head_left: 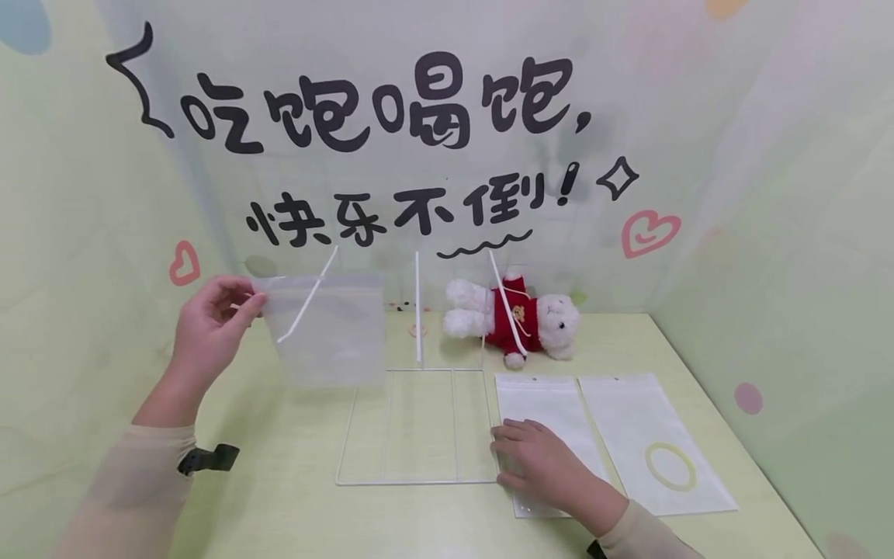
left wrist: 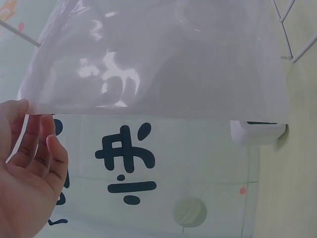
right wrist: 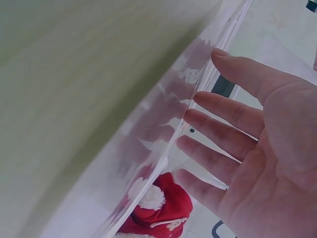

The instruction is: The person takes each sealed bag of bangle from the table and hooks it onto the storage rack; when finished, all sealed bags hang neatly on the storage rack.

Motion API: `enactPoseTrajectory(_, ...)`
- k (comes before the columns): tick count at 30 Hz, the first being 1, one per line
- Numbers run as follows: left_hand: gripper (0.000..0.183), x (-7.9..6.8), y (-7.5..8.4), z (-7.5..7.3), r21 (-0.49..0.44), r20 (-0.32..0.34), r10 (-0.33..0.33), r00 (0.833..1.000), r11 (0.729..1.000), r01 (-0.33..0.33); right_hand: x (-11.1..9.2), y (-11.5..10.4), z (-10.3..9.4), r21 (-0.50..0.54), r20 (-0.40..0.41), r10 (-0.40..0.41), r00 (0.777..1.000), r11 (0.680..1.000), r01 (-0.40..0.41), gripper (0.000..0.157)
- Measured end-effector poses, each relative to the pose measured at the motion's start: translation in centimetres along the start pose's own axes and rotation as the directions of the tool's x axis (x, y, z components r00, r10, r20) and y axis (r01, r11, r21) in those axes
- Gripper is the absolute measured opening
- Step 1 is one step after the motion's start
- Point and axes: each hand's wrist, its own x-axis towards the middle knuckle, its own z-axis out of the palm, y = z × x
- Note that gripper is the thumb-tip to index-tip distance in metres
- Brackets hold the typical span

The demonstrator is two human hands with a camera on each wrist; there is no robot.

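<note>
In the head view my left hand (head_left: 213, 326) pinches a clear plastic bag (head_left: 338, 341) by its upper left corner and holds it raised behind the wire rack's left prong. The left wrist view shows the thumb and fingers on that bag's edge (left wrist: 148, 111). My right hand (head_left: 541, 466) rests over the first of two flat white bags (head_left: 541, 396) on the table. Its fingers look nearly straight in the right wrist view, fingertips (right wrist: 202, 96) at the bag's edge. Between the hands lies the base of a white wire rack (head_left: 419, 483), its several prongs pointing up.
A white plush bear (head_left: 517, 310) in a red top lies on its side behind the rack. Right of the first white bag lies the second (head_left: 621, 411), with a yellow ring (head_left: 649, 462) showing on it. Printed walls enclose the table (head_left: 279, 497).
</note>
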Motion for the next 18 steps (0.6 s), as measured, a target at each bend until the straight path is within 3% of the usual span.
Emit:
enactPoseTrajectory(6,0.028,-1.7,-0.5,-0.5,0.012,-0.032,-0.013,0.999,1.000,0.013,0.1,-0.1,-0.5,0.008,0.011,-0.006,1.000,1.000,0.006,0.037)
enactPoseTrajectory(10,0.026,-3.7,-1.4,-0.9,0.065,-0.008,0.001,1.000,0.998,-0.001,0.2,-0.2,-0.8,0.002,0.015,-0.010,1.000,1.000,0.010,0.035)
enactPoseTrajectory(15,0.020,-6.5,-2.9,-0.5,0.144,0.109,0.094,0.990,0.984,-0.110,0.1,-0.1,-0.8,-0.013,0.009,-0.003,1.000,1.000,0.003,0.034)
enactPoseTrajectory(18,0.024,-8.3,-4.1,0.2,0.186,0.205,0.185,0.961,0.957,-0.224,0.1,-0.1,-0.7,-0.018,0.003,-0.011,1.000,1.000,0.011,0.034)
